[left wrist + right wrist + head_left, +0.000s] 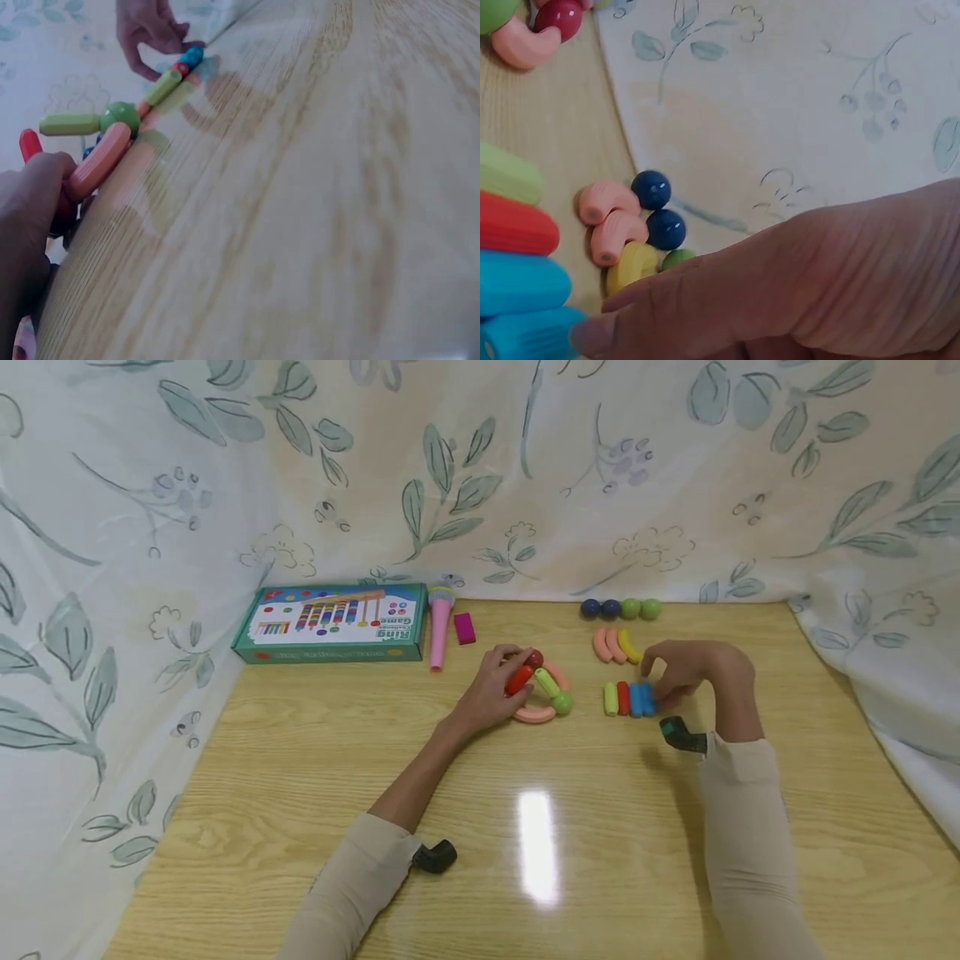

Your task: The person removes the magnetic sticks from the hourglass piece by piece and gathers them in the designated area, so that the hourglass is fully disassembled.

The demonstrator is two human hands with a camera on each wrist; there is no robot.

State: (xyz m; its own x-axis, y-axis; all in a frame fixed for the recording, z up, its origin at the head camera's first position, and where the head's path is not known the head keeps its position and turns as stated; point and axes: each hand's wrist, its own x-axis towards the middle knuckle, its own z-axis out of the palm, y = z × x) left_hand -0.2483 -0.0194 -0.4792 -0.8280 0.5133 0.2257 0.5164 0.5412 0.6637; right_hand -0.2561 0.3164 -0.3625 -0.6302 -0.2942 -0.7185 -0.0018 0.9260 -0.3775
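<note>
Left hand [491, 689] grips a red stick [519, 679] on a small build of pink curves & a green stick w/ green ball [563, 702], mid-surface toward the far edge. Right hand [686, 670], fingers curled, pinches the blue end piece [647, 697] of a row of green, red & blue sticks just right of it. Behind, near the far edge: loose pink/yellow curves [615, 645], blue & green balls [621, 608]; game box [333, 622] at far-left corner of the wooden surface [600, 827].
</note>
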